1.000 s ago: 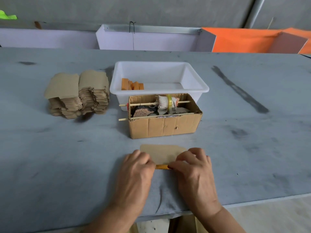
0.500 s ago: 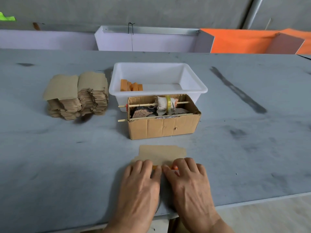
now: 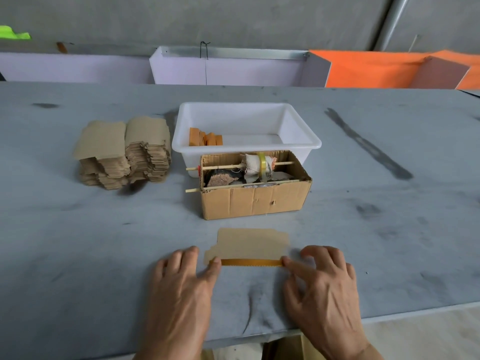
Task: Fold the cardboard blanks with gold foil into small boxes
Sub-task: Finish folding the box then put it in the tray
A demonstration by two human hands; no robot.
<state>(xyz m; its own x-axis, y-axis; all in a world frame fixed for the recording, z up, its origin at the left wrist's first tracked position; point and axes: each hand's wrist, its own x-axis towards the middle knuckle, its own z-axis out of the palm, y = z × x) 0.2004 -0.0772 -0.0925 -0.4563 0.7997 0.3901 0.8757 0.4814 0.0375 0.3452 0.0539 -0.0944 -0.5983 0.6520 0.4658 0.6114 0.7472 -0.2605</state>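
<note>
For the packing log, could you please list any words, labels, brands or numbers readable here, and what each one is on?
No readable text shows in the head view.
Corrugated cardboard box: plain front, no print.
White plastic tub: no label visible.
Stack of cardboard blanks: unprinted.
Blank on the table: only a gold foil strip, no lettering.

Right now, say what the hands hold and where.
Both hands press one cardboard blank flat at its gold strip: left hand at the left end, right hand at the right.

Packing workshop: long grey worktable (image 3: pixel 78 242), stacked cardboard blanks (image 3: pixel 122 152), bare concrete wall (image 3: pixel 233 19).
</note>
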